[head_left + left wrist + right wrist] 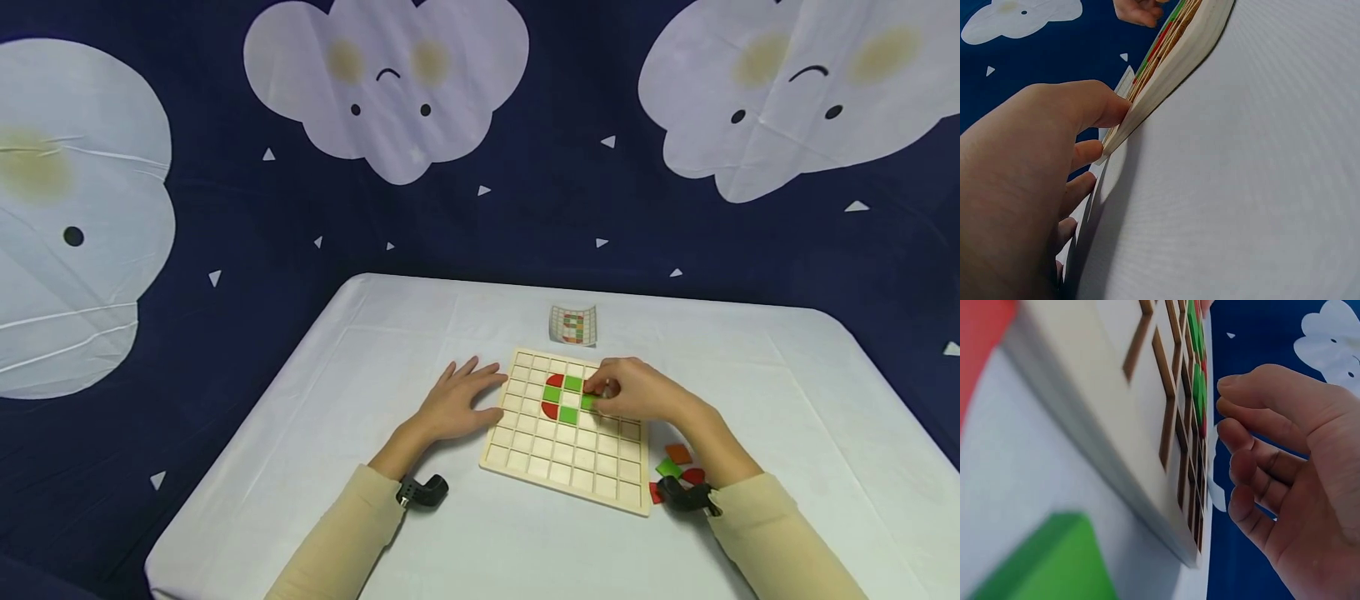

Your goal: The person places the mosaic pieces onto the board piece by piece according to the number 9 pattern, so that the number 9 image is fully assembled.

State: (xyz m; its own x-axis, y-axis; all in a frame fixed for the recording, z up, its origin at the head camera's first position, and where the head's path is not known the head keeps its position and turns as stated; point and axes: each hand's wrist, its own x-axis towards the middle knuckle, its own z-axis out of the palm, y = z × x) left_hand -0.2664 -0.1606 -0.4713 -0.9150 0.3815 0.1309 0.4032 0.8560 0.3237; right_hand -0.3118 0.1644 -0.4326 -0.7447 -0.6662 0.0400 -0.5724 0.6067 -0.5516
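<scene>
A pale wooden grid board [558,462] lies on the table, bearing red quarter-round and green square tiles. My left hand [459,404] rests at its left side, fingers spread; the thumb and forefinger touch the board edge [1166,84]. Over the tiles, my right hand [637,390] has bent fingers, its thumb beside a green tile [588,402]. Its forefinger partly covers a red piece. In the right wrist view, the right hand [1310,450] has its fingertips close to the board face, and no piece shows between them. Whether they touch a tile I cannot tell.
Loose tiles lie right of the board near my right wrist: an orange one [678,453], a green one [668,468] and red ones [693,476]. A small printed pattern card [573,326] lies beyond the board. A dark cloud-print cloth [450,225] hangs behind the white table [420,317].
</scene>
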